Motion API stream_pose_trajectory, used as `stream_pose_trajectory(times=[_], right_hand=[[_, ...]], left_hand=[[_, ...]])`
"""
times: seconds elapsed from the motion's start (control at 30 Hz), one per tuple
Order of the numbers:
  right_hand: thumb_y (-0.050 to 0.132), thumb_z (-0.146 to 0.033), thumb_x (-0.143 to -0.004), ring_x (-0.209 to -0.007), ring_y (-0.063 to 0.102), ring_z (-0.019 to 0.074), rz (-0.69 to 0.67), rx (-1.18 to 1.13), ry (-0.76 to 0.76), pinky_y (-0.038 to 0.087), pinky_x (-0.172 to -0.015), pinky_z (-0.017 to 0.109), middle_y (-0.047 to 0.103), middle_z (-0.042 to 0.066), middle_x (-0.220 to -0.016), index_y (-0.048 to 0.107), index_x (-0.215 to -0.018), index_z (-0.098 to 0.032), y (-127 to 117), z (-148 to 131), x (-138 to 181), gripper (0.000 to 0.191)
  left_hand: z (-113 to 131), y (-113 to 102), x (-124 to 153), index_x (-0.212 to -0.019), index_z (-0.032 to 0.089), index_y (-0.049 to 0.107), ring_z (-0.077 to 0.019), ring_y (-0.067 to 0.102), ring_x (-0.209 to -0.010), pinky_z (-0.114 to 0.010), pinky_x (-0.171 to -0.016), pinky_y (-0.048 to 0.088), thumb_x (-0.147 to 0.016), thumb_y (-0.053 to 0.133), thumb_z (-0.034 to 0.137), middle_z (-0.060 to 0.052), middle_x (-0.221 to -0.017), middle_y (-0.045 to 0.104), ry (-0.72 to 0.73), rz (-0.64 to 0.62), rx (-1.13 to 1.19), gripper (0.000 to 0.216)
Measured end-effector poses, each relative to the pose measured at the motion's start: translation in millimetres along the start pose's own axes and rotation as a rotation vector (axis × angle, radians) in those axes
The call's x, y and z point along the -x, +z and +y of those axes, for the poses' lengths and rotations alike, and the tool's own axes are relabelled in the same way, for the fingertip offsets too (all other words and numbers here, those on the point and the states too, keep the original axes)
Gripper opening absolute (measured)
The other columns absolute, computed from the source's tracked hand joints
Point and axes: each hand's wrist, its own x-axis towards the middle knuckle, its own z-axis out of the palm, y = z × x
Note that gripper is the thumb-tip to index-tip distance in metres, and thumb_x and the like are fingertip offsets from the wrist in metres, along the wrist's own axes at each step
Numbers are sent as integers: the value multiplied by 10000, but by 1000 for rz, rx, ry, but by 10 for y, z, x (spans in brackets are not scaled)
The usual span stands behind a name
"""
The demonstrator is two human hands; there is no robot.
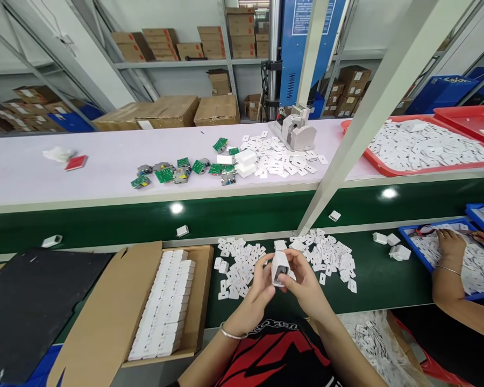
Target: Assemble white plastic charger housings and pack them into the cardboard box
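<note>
A small white plastic housing (280, 264) with an open end toward me is held between both hands, over the green work surface. My left hand (260, 285) is closed around its left side. My right hand (304, 280) grips the right side, with the thumb at the dark opening; what is inside cannot be made out. Loose flat white plastic pieces (242, 269) lie in a heap beyond my left hand, and another heap of white pieces (334, 255) spreads to the right.
Left of me stands an open cardboard box (204, 301) with rows of white housings (165, 306). Green circuit boards (164, 174) and a metal fixture (294, 131) sit on the upper shelf. A slanted white post (358, 123) crosses the right side. A co-worker's hand (452, 244) reaches into a blue tray (427, 266).
</note>
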Motion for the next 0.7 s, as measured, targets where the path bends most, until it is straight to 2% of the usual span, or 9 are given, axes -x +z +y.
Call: stream_pose_trajectory(times=[0.07,0.13,0.2,0.33,0.43,0.57,0.7], right_hand=[[785,-519,-872,-993,596,229,11,-17,19,522,-709,299,624,49,-1115,582,-1232,-295,5,39,-8,470],[805,-495,-862,-1027,605,228,17,20,-1,534,-839,330,640,45,-1110,597,-1220,-284,6,78,-3,465],[809,-497,-862,-1040,615,227,23,33,-22,527,-921,353,652,42,-1094,612,-1210,-277,1,107,8,456],[672,-598,-948,-890,642,212,-22,-58,17,564,-765,340,663,50,-1044,639,-1175,-265,-23,105,33,405],[665,-586,-953,-835,656,203,-47,-45,39,575,-709,332,677,59,-1070,658,-1224,-258,-28,89,47,425],[702,-529,-923,-890,680,223,8,35,25,581,-699,317,693,60,-1041,687,-1209,-244,-8,110,53,404],[704,-466,-908,-947,681,237,81,131,-17,590,-806,345,719,62,-1016,719,-1159,-230,23,114,53,345]], left_hand=[[-17,1,12,-1605,296,221,-279,602,-1231,-445,-1093,468,-983,640,572,-160,-1521,509,23,-37,-102,799],[-49,-12,14,-1633,287,187,-294,583,-1298,-474,-1161,434,-990,642,548,-163,-1516,521,21,-8,-168,830],[-90,-37,15,-1637,273,232,-303,589,-1304,-484,-1169,441,-998,622,554,-164,-1496,541,12,29,-215,800],[-147,-79,36,-1610,254,354,-311,640,-1199,-472,-1052,540,-993,601,590,-168,-1465,571,10,18,-290,744],[-142,-70,53,-1590,252,393,-279,672,-1057,-440,-931,590,-1009,566,591,-160,-1386,630,14,38,-315,695],[-109,-32,52,-1542,248,474,-271,675,-1034,-412,-867,607,-1010,562,591,-157,-1374,650,24,75,-326,639],[-118,-24,38,-1501,255,514,-252,682,-1019,-399,-860,606,-1009,583,563,-149,-1425,626,31,96,-294,584]])
